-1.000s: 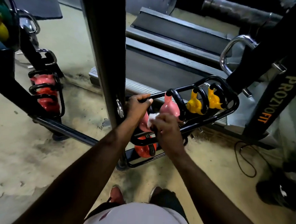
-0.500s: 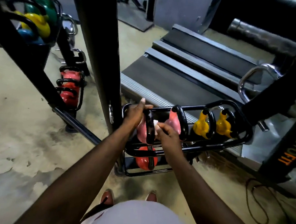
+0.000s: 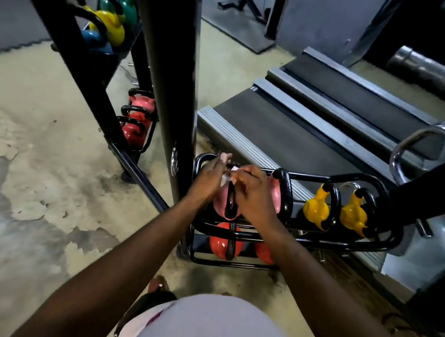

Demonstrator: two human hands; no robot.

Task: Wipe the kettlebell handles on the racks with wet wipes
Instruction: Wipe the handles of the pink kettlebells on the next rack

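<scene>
The person stood over a low black rack on the floor. Both hands met above the first pink kettlebell, at the left end of the top shelf. The right hand had a narrow grip and pinched a small white wet wipe in its fingertips. The wipe was just above that kettlebell's black handle. The left hand was right beside the wipe, its fingers straight and its grip wide. A second pink kettlebell stood next to the first, then two yellow kettlebells. Red kettlebells sat on the shelf below. A treadmill lay behind the rack, and a black post stood on its left.
</scene>
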